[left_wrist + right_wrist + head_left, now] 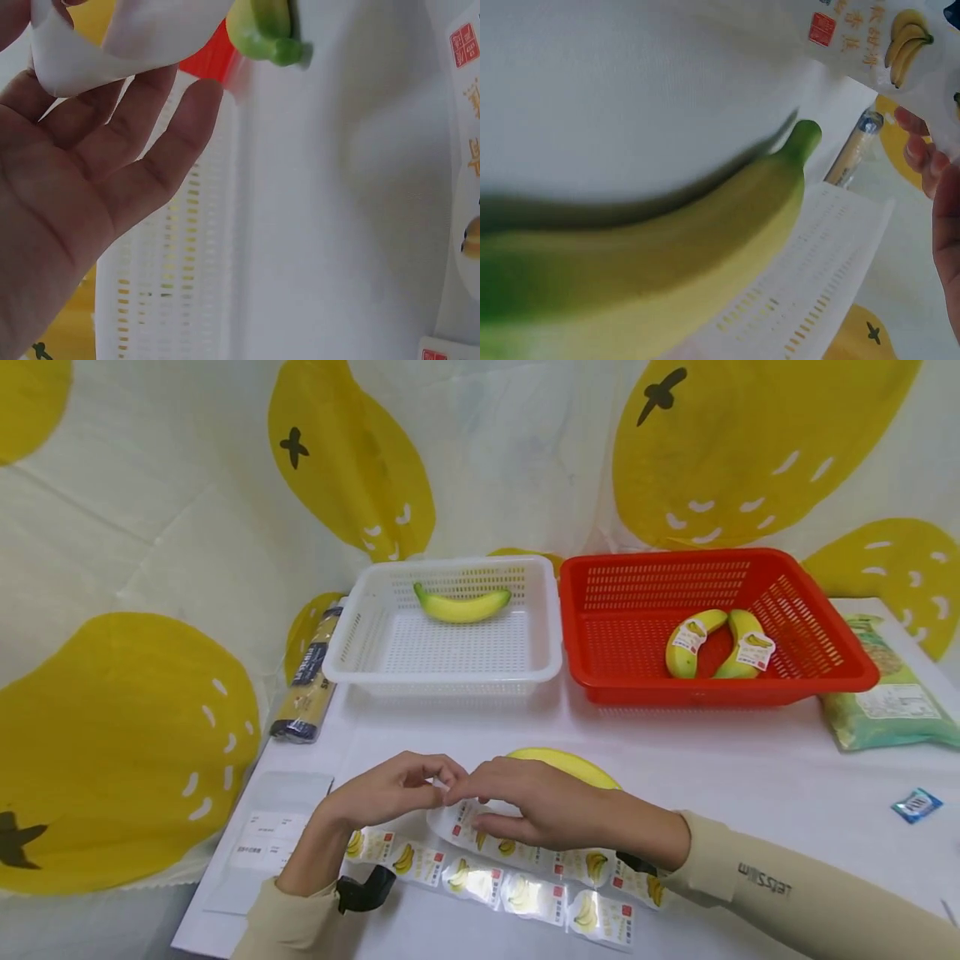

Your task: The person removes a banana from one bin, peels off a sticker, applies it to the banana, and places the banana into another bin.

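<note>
While pinched, sticker strip [517,877] under fingers [450,785].

banana-label sticker strip [517,881], curled, on table

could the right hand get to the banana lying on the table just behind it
Probably yes. The right hand sits just in front of the banana, with only bare table between them. But its fingers are busy pinching the sticker strip together with the left hand, so it would have to let go first.
</note>
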Available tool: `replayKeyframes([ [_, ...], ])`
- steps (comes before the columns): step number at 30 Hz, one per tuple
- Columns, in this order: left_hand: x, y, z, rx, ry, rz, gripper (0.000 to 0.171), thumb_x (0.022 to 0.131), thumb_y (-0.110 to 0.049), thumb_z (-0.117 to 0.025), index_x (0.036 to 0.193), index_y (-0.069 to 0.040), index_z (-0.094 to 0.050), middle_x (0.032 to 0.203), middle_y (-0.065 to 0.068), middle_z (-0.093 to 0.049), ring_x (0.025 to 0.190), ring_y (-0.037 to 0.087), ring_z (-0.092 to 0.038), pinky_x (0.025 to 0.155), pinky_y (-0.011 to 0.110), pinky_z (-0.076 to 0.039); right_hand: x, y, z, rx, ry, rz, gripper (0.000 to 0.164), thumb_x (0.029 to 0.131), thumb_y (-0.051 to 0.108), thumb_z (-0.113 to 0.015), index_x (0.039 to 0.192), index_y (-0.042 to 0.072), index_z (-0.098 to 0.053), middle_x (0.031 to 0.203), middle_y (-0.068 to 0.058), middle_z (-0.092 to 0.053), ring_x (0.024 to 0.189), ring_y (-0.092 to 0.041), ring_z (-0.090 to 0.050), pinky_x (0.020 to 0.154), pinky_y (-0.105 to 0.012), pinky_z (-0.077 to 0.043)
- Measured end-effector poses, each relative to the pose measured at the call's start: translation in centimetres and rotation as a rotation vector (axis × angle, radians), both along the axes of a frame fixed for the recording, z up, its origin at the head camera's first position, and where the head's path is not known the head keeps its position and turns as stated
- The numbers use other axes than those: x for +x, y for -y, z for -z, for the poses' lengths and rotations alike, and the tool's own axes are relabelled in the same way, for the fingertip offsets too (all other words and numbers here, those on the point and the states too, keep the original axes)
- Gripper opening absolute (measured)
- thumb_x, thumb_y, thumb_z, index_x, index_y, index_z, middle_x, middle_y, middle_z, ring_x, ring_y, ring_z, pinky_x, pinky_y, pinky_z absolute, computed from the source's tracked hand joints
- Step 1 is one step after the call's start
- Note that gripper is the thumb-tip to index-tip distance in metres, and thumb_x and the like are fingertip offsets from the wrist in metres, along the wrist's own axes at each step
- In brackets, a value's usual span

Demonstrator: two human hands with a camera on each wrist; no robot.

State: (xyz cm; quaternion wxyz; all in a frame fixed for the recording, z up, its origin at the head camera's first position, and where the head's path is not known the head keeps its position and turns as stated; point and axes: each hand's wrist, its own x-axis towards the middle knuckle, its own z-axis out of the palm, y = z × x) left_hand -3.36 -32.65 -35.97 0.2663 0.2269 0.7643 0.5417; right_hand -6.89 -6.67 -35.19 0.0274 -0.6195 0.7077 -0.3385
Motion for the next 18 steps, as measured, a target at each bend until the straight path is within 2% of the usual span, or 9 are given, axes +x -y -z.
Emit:
replayKeyframes([
  [3,-0.1,-0.1,0.2,-0.008,0.016,-0.018,0.020,0.099,-0.010,-0.049,0.102,0.000,-0.067,0.126,0.013,-0.065,0.117,0.021,-0.057,0.098,0.030,-0.045,-0.1,0.4,0.5,-0.008,0.002,0.001,0.029,0.096,0.017,-0.070,0.126,0.017,-0.068,0.110,0.008,-0.073,0.098,-0.005,-0.064,0.091,-0.020,-0.052],
  [7,0.0,-0.3,0.4,-0.001,0.018,-0.045,0.020,0.100,-0.010,-0.050,0.102,0.001,-0.066,0.125,0.016,-0.065,0.121,0.027,-0.056,0.100,0.031,-0.046,-0.4,0.7,0.8,-0.019,0.010,0.008,0.019,0.096,0.015,-0.071,0.114,0.017,-0.073,0.099,0.009,-0.073,0.088,-0.003,-0.062,0.082,-0.014,-0.050],
  [9,0.3,-0.4,0.5,-0.014,-0.006,-0.088,0.021,0.100,-0.011,-0.051,0.109,0.000,-0.066,0.131,0.018,-0.063,0.127,0.032,-0.054,0.102,0.035,-0.047,-0.6,0.9,0.9,-0.014,0.017,0.009,0.015,0.096,0.014,-0.071,0.110,0.017,-0.074,0.096,0.008,-0.073,0.086,-0.003,-0.062,0.080,-0.014,-0.050],
  [10,0.5,-0.5,0.6,-0.021,-0.027,-0.135,0.022,0.101,-0.011,-0.052,0.115,-0.001,-0.066,0.137,0.019,-0.059,0.132,0.034,-0.051,0.103,0.038,-0.047,-0.6,0.9,0.9,-0.006,0.035,0.011,0.013,0.096,0.014,-0.071,0.108,0.017,-0.074,0.096,0.008,-0.073,0.086,-0.002,-0.062,0.080,-0.013,-0.051],
  [12,1.2,-0.8,0.8,-0.043,-0.098,-0.304,0.028,0.101,-0.011,-0.054,0.127,-0.004,-0.063,0.148,0.019,-0.051,0.140,0.036,-0.046,0.106,0.044,-0.047,-0.7,1.0,0.8,0.007,0.093,0.022,0.012,0.096,0.013,-0.071,0.107,0.017,-0.074,0.098,0.008,-0.074,0.087,-0.001,-0.063,0.081,-0.015,-0.053],
  [14,2.1,-1.5,0.7,-0.063,-0.188,-0.553,0.033,0.102,-0.011,-0.056,0.134,-0.007,-0.060,0.153,0.014,-0.046,0.142,0.033,-0.044,0.105,0.045,-0.047,-0.9,0.9,0.8,0.011,0.166,0.043,0.012,0.096,0.012,-0.070,0.107,0.016,-0.074,0.099,0.007,-0.074,0.087,-0.001,-0.064,0.080,-0.017,-0.055],
  [16,3.3,-2.4,0.6,-0.041,-0.287,-0.823,0.028,0.101,-0.008,-0.057,0.128,-0.006,-0.061,0.142,0.010,-0.053,0.129,0.027,-0.052,0.098,0.038,-0.051,-1.0,0.7,0.7,-0.001,0.252,0.078,0.013,0.096,0.010,-0.069,0.107,0.015,-0.074,0.099,0.007,-0.075,0.087,-0.001,-0.065,0.079,-0.020,-0.057],
  [17,3.9,-2.9,0.6,-0.028,-0.330,-0.932,0.021,0.100,-0.005,-0.057,0.120,-0.005,-0.064,0.130,0.009,-0.058,0.116,0.023,-0.057,0.089,0.034,-0.052,-1.1,0.6,0.7,-0.010,0.293,0.098,0.013,0.095,0.009,-0.070,0.106,0.015,-0.074,0.099,0.007,-0.075,0.086,-0.001,-0.064,0.079,-0.022,-0.057],
  [18,4.6,-3.4,0.6,-0.017,-0.360,-1.008,0.015,0.099,-0.002,-0.056,0.110,-0.005,-0.065,0.116,0.007,-0.062,0.103,0.019,-0.059,0.082,0.029,-0.051,-1.2,0.6,0.7,-0.018,0.328,0.115,0.013,0.095,0.009,-0.069,0.106,0.015,-0.074,0.098,0.006,-0.075,0.085,-0.001,-0.064,0.079,-0.023,-0.057],
])
